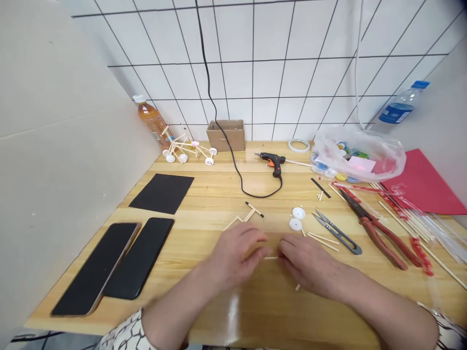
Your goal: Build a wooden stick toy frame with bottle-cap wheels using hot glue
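My right hand (304,260) is closed low over the table, pinching a thin wooden stick (270,258) whose end pokes out to the left. Facing it, my left hand (239,250) curves with thumb and fingers apart, close to the stick's end and holding nothing that I can see. Just beyond the left hand lies a small frame of wooden sticks (249,215) with a black-tipped crosspiece. Two white plastic wheels (295,224) and several cut sticks (324,241) lie beyond the right hand. A short stick piece (297,287) rests below it.
Thread snips (337,233) and red-handled pliers (379,231) lie right, near long sticks (408,221). Behind are a glue gun (273,162) with its cord, a cardboard box (228,135), a plastic bag (359,155) and a wheeled stick model (186,146). Two phones (140,257) lie left.
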### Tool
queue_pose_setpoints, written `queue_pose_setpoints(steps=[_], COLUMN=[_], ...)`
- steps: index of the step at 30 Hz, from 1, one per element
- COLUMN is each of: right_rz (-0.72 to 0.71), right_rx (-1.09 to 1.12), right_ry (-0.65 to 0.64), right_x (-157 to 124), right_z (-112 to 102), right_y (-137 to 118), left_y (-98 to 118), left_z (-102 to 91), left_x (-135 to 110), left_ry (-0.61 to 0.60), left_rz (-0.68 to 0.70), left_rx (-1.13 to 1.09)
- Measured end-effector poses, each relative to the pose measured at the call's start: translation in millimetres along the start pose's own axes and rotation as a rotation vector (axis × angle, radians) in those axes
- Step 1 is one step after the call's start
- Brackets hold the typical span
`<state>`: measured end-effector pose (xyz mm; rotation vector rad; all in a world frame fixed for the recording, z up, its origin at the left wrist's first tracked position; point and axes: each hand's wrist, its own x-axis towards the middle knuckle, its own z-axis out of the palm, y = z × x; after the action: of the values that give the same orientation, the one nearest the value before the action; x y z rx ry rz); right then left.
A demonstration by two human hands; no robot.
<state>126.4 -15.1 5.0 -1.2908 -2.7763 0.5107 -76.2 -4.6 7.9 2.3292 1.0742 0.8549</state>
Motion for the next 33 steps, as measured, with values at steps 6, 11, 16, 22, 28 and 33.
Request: queue_pose_setpoints(steps=[6, 11, 16, 22, 28, 33], right_rz=[-0.038, -0.053, 0.066, 0.128, 0.196, 0.276], right_rx=[0.126, 0.238, 0.259, 0.156, 0.104, 0.093], right_ry=[0.1, 0.136, 0.288, 0.358, 0.332, 0.319], right_x=[-7, -6, -4, -7, -11, -17], right_z=[-12, -17, -23, -21, -27, -41], right_y=[3, 10, 42, 66, 72, 81], left_y=[13, 16, 24, 37, 29, 22], left_z=[18.6, 24.1, 18.4, 14.2, 34.9, 42.3], left_x=[1, 4, 15, 28, 24, 16], left_ry=[-0.208, -0.236, -0.07, 0.142, 0.006, -0.16], left_rz=[0.116, 0.127, -0.006, -0.29, -0.295, -0.251], left_rx=[0.148, 0.294, 0.209, -0.336, -0.296, -0.005])
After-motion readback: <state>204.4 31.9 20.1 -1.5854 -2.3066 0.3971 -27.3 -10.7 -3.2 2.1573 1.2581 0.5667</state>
